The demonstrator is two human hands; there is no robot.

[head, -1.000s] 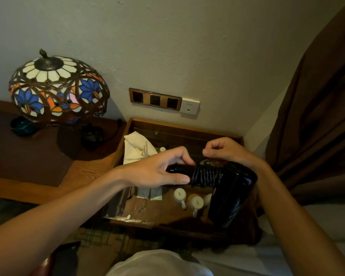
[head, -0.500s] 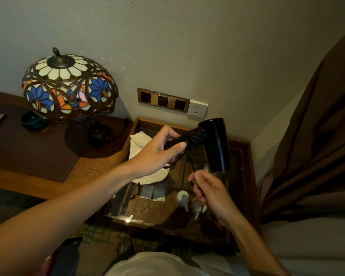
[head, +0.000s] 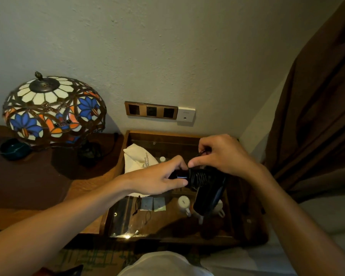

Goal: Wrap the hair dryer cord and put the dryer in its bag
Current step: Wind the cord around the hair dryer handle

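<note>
The wall [head: 167, 46] is pale and a bit bumpy, and it has a brown plate with three dark sockets [head: 151, 111] and a small white switch [head: 185, 114] right beside it. A lamp [head: 54, 110] with a coloured glass shade of blue and orange flowers stands on the brown wooden counter [head: 24, 176] at the left, with a small dark bowl [head: 14, 149] near it. A big brown curtain [head: 317, 116] hangs at the right, and the room is dim.
</note>
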